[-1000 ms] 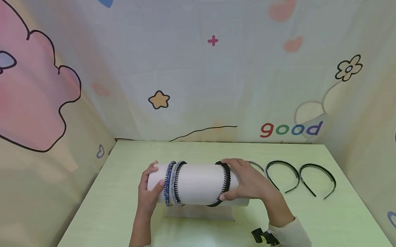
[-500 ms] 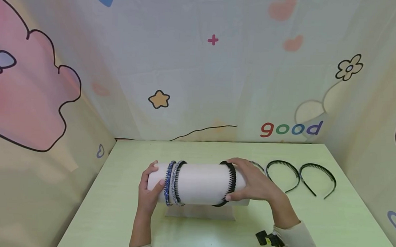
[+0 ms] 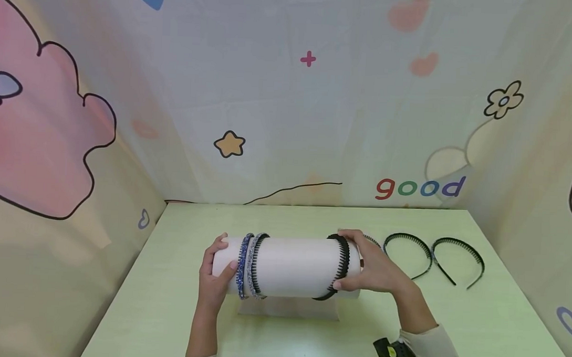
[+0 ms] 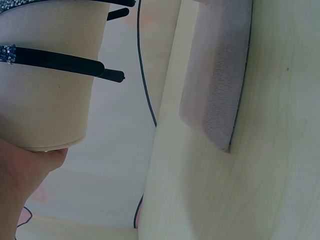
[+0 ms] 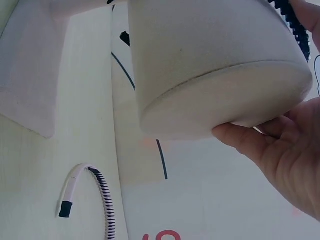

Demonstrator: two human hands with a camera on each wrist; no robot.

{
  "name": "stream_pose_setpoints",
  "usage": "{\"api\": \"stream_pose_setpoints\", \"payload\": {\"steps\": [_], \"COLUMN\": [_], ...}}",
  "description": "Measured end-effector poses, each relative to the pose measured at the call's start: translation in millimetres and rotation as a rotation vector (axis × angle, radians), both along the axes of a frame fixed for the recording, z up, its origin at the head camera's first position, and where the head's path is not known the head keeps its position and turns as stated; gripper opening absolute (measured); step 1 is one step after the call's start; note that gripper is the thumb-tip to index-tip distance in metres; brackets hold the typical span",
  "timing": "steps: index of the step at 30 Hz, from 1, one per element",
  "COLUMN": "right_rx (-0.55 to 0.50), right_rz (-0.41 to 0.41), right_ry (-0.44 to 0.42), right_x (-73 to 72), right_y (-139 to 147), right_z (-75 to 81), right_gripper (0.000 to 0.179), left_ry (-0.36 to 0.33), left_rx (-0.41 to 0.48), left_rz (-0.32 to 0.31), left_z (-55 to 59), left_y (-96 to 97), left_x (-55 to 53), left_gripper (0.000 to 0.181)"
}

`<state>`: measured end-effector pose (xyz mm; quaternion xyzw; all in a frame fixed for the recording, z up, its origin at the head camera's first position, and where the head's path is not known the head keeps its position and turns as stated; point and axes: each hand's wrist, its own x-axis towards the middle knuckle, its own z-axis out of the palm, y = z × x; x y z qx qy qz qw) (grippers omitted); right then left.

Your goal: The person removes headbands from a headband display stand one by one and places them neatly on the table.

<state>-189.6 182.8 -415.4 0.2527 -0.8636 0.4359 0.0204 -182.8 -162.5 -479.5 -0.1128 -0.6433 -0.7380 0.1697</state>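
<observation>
In the head view, the left hand (image 3: 211, 282) grips the white cylinder (image 3: 292, 268) at nine o'clock while the right hand (image 3: 376, 270) has slid the pinched black headband (image 3: 344, 256) nearer three o'clock, leaving little beyond; left wrist, grip at eight; right wrist, seemingly that band, cropped, at two.

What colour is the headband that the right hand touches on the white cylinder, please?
Black, teeth included; the headband shows best in the head view.
</observation>
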Motion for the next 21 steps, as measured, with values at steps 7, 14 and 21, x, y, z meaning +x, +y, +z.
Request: {"api": "stream_pose_setpoints", "payload": {"steps": [7, 14, 21], "right_rx": [-0.104, -0.234, -0.342], "right_rz": [0.051, 0.118, 0.162], "right_ry": [-0.067, -0.111, -0.169], "right_x": [-1.3, -5.9, -5.8], "right_y": [4.1, 12.1, 17.2], "right_z": [-4.5, -13.2, -18.9], "right_gripper": [0.09, 0.085, 0.082], "left_ry": [0.004, 0.009, -0.009], "left_rx": [0.004, 0.002, -0.008], "left_rz": [0.0, -0.003, 0.004], "left_z": [-1.3, -1.3, -1.8], "left_y": [-0.4, -0.6, 0.1], "left_x": [-0.7, -1.9, -1.0], "left_gripper": [0.037, 0.037, 0.037]}}
